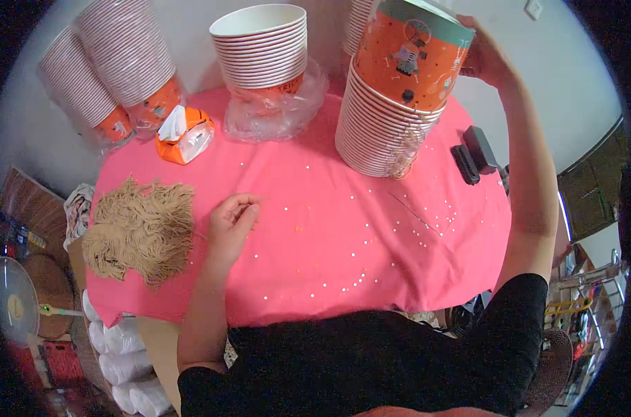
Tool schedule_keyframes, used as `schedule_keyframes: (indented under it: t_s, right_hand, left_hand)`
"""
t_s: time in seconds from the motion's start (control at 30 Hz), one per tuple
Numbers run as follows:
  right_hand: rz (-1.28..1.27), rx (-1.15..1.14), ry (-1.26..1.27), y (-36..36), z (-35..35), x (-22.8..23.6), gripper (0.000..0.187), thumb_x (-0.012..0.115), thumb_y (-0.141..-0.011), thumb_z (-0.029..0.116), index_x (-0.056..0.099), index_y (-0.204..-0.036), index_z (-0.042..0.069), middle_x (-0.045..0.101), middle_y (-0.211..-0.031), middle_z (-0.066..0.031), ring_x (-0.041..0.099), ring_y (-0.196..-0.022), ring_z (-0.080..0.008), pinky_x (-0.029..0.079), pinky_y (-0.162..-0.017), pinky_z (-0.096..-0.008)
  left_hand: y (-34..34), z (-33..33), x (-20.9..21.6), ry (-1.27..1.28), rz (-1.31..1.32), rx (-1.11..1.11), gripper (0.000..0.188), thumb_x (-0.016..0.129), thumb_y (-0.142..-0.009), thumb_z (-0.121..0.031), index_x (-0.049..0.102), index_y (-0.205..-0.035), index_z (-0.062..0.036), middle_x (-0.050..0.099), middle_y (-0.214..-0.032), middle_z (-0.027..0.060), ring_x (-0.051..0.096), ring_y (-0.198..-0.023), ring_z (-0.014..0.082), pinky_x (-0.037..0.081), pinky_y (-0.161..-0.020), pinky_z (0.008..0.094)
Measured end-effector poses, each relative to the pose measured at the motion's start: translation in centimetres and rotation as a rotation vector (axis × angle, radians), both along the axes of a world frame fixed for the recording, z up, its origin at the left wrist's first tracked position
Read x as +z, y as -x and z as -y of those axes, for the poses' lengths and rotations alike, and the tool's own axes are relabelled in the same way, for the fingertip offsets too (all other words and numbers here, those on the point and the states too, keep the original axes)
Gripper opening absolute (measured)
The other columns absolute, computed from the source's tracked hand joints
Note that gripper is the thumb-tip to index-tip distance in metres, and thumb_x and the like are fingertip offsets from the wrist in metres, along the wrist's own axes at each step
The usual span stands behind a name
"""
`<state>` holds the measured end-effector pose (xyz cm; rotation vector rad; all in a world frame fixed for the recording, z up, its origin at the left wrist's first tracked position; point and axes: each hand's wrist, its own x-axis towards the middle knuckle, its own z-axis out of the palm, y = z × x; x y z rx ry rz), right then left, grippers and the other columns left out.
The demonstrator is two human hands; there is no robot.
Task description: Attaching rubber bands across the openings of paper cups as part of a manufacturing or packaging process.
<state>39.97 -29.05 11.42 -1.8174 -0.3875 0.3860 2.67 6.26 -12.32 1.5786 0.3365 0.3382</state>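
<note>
black shirt [371, 365] lies nearest, right grip [487, 59] clasping printed orange tub [407, 59], left grip [233, 219] half-spread.

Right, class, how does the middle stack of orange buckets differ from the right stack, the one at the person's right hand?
The middle stack stands open ends up; the right stack is upside down, rims lowest.
More white rims show on the right stack than on the middle stack.
The right hand is against the right stack; no hand touches the middle stack.
Both are nested buckets with white rims and orange walls.
</note>
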Motion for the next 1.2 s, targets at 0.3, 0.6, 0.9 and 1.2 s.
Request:
schedule_keyframes:
  t_s: [0.3,0.6,0.9,1.2]
  right_hand:
    - [1.535,-0.331,0.090,5.6,-3.9,3.3,0.023,0.068,-0.094,0.025,0.070,-0.106,0.006,0.069,-0.097,-0.0001,0.058,-0.081,-0.0102,0.047,-0.075,-0.0254]
    - [1.612,0.158,0.496,11.7,-25.1,-4.4,0.022,0.056,-0.093,0.024,0.064,-0.106,0.009,0.066,-0.106,-0.0103,0.067,-0.088,-0.0358,0.055,-0.075,-0.0468]
    - [1.442,0.423,0.847,4.7,-31.5,-1.3,0.021,0.060,-0.090,0.020,0.068,-0.100,0.004,0.071,-0.088,-0.0162,0.070,-0.080,-0.0318,0.054,-0.074,-0.0403]
    - [1.295,0.347,0.836,7.2,-30.8,0.6,0.026,0.062,-0.084,0.025,0.072,-0.092,0.003,0.070,-0.085,-0.0200,0.067,-0.076,-0.0375,0.052,-0.071,-0.0456]
  left_hand:
    - [-0.2,0.1,-0.6,-0.053,0.040,-0.051,0.016,0.063,-0.093,-0.007,0.066,-0.107,0.0007,0.065,-0.087,-0.0014,0.058,-0.076,0.0049,0.048,-0.068,0.0210]
    - [0.0,0.9,-0.7,-0.280,0.061,-0.077,0.015,0.063,-0.093,-0.008,0.065,-0.106,-0.0001,0.067,-0.091,0.0019,0.062,-0.083,0.0085,0.051,-0.074,0.0244]
    - [-0.4,1.2,-1.2,-0.455,0.184,-0.079,0.014,0.063,-0.092,-0.011,0.069,-0.101,-0.0033,0.069,-0.092,0.0073,0.064,-0.077,0.0148,0.052,-0.070,0.0294]
    - [-0.5,1.7,-1.3,-0.534,0.267,-0.097,0.009,0.061,-0.088,-0.010,0.065,-0.094,-0.0032,0.065,-0.090,0.0130,0.065,-0.078,0.0302,0.052,-0.070,0.0387]
